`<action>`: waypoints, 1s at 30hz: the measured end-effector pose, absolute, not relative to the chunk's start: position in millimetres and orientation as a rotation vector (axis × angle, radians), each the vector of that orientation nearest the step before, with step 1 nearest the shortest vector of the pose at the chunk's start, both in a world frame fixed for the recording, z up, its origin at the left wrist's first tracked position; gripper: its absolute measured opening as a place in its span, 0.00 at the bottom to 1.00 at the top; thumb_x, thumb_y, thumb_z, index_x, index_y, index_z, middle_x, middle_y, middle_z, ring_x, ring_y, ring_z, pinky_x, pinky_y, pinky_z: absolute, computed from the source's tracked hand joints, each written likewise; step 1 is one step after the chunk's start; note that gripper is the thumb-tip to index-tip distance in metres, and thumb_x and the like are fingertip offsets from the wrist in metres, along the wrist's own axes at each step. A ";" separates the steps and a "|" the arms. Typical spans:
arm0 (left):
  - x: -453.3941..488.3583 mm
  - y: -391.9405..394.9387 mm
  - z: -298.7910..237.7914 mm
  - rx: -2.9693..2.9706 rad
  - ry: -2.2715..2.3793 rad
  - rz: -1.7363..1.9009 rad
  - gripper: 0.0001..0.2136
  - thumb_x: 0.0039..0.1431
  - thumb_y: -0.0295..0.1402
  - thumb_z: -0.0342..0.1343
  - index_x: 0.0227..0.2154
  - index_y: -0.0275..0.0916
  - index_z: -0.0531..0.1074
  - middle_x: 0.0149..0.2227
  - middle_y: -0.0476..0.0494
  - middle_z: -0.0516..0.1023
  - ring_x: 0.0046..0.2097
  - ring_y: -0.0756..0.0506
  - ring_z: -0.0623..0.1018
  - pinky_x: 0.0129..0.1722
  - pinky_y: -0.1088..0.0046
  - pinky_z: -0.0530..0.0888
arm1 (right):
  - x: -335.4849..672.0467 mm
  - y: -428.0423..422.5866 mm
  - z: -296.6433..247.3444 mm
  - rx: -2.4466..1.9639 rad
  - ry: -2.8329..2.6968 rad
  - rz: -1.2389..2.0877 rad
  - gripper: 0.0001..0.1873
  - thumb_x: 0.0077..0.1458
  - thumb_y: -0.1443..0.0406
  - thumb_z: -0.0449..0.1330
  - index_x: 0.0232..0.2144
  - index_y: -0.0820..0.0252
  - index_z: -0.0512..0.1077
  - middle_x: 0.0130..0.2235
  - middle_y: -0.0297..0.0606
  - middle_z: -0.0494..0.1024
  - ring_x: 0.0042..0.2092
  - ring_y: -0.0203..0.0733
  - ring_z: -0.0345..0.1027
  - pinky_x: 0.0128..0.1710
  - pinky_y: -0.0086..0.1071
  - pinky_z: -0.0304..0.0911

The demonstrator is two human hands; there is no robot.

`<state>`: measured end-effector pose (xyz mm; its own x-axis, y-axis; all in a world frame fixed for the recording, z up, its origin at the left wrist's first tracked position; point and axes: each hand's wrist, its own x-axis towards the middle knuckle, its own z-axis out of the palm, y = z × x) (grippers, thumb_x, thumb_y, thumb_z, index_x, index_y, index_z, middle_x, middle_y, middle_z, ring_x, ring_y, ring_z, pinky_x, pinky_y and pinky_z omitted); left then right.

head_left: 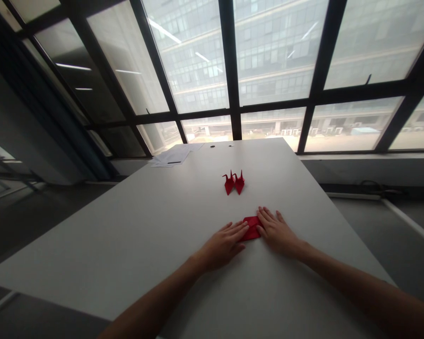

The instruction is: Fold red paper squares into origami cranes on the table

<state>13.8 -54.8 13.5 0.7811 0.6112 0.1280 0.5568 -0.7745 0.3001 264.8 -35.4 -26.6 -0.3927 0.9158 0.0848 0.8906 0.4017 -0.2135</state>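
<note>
A folded piece of red paper (252,228) lies flat on the white table between my two hands. My left hand (226,242) rests with its fingers stretched out over the paper's left edge. On the other side, my right hand (276,231) lies flat with fingers outstretched, covering the right edge. Both palms face down, and parts of the paper are hidden under the fingers. Beyond them stand two red origami cranes, a left crane (229,183) and a right crane (239,183), side by side and close together.
The white table (155,226) stretches toward tall dark-framed windows. Several loose paper sheets (171,155) lie at its far left with a dark pen (174,163) on them. A small black round thing (212,146) sits near the far edge. A dark curtain (53,103) hangs at left.
</note>
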 end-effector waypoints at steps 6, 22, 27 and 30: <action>11.3 -51.4 8.4 2.710 0.903 0.229 0.26 0.71 0.41 0.45 0.69 0.47 0.50 0.69 0.46 0.54 0.70 0.44 0.55 0.69 0.59 0.50 | 277.4 -29.1 -30.7 -1.675 -2.442 0.165 0.32 0.68 0.60 0.35 0.69 0.67 0.49 0.70 0.50 0.47 0.71 0.52 0.38 0.67 0.57 0.37; 10.8 -51.4 8.0 2.706 0.878 0.253 0.27 0.70 0.41 0.47 0.69 0.49 0.49 0.70 0.46 0.52 0.70 0.44 0.54 0.69 0.58 0.50 | 248.0 -56.9 -10.8 -1.325 -2.540 0.152 0.34 0.69 0.52 0.38 0.70 0.62 0.47 0.71 0.45 0.46 0.72 0.47 0.36 0.69 0.51 0.36; 10.8 -51.4 7.8 2.696 0.891 0.247 0.26 0.70 0.40 0.47 0.68 0.49 0.51 0.69 0.47 0.55 0.70 0.44 0.56 0.69 0.59 0.50 | 258.2 -50.7 -19.5 -1.571 -2.481 0.193 0.38 0.67 0.47 0.37 0.69 0.67 0.48 0.70 0.51 0.46 0.72 0.53 0.36 0.68 0.58 0.29; 10.9 -51.6 9.7 2.682 0.914 0.237 0.26 0.70 0.41 0.47 0.69 0.49 0.50 0.69 0.48 0.54 0.70 0.44 0.55 0.69 0.59 0.51 | 270.5 -41.3 -21.4 -1.692 -2.431 0.209 0.39 0.67 0.46 0.36 0.69 0.67 0.49 0.71 0.52 0.45 0.72 0.53 0.34 0.67 0.59 0.28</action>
<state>10.9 -51.6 9.7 0.7843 0.6175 0.0597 0.5686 -0.7539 0.3292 270.5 -41.3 -21.4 -0.3402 0.9384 0.0610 0.9143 0.3453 -0.2119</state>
